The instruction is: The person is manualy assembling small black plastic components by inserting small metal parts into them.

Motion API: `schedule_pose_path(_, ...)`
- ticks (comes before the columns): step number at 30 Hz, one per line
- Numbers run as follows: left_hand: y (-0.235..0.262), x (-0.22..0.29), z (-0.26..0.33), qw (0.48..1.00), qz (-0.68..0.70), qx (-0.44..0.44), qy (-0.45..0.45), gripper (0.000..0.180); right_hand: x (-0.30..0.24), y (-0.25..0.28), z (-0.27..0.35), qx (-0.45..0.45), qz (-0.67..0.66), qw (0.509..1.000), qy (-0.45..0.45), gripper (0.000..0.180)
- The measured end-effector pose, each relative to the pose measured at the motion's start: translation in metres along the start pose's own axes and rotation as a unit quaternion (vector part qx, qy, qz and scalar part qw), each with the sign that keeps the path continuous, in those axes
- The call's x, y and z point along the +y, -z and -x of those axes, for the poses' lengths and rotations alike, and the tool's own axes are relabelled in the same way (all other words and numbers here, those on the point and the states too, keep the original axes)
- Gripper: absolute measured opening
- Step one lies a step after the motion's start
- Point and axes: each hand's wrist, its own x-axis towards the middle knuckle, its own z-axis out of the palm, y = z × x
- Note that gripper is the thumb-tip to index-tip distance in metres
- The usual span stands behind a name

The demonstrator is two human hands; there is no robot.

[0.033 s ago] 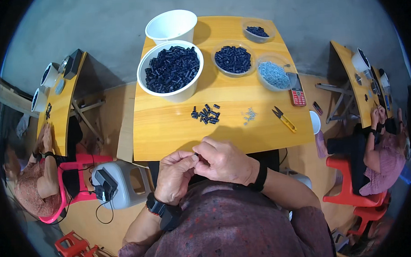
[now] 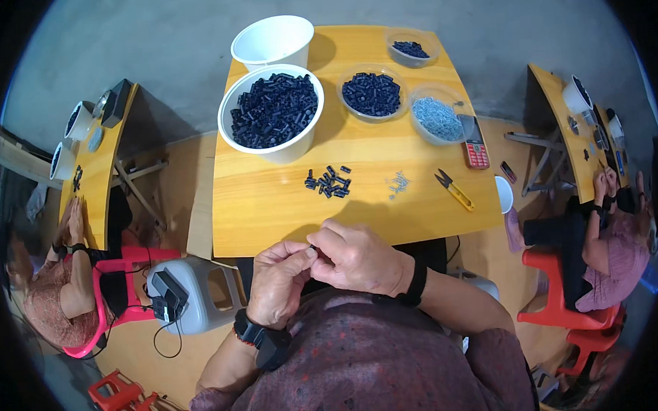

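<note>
Head view, so everything is seen from above. Both hands are brought together at about 6 o'clock, just off the near edge of the yellow wooden table (image 2: 271,215). A tiny dark piece (image 2: 313,247) is pinched between the fingertips of the left hand (image 2: 279,283) and the right hand (image 2: 360,259); what it is can't really be told, it's too small. Both grips are kept narrow around it.

Up at 12 o'clock from the hands, a loose little pile of black parts (image 2: 329,181) is spread on the table, with a few small metal bits (image 2: 398,183) just beside it at 3 o'clock. A big white bowl of black parts (image 2: 271,113) is set further back, and yellow snips (image 2: 453,189) are laid off toward 2 o'clock.
</note>
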Motion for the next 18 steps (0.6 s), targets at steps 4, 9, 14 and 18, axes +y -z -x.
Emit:
schedule_pose_path(4,-0.005,0.0,0.009,0.998,-0.027,0.001,-0.06,0.006,-0.003,0.002,0.004,0.008,0.04,0.998,0.053,0.019)
schedule_pose_path(9,-0.011,0.003,0.016,0.996,-0.047,-0.003,-0.072,0.007,-0.009,0.005,0.007,0.01,0.039,0.996,0.083,0.03)
schedule_pose_path(14,0.001,0.002,0.017,0.995,-0.063,-0.005,-0.083,0.007,-0.009,-0.007,0.008,0.021,0.03,0.997,0.061,0.035)
schedule_pose_path(18,0.027,0.007,0.013,0.987,-0.09,0.034,-0.129,0.004,-0.002,-0.013,-0.001,0.005,-0.095,0.995,0.004,0.035)
